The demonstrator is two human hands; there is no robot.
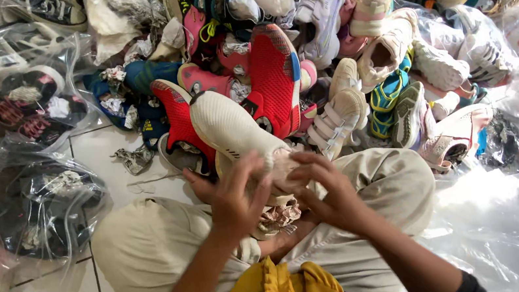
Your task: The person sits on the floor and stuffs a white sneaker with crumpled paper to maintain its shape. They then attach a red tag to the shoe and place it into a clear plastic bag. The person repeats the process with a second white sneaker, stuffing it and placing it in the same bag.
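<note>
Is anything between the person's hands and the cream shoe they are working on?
Nothing visible. The left hand and the right hand both lie directly on the heel end of the cream shoe, held over the lap. Crumpled paper sits just under the hands, not between them and the shoe.

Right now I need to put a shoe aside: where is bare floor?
Bare tile lies left of the knee, between the bagged shoes and the shoe pile. Ahead is crowded; clear plastic sheet covers the right. Both hands hold the cream shoe.

The single head-worn view looks steeply down, close over the lap, toward the shoe pile (300, 48) ahead.
</note>
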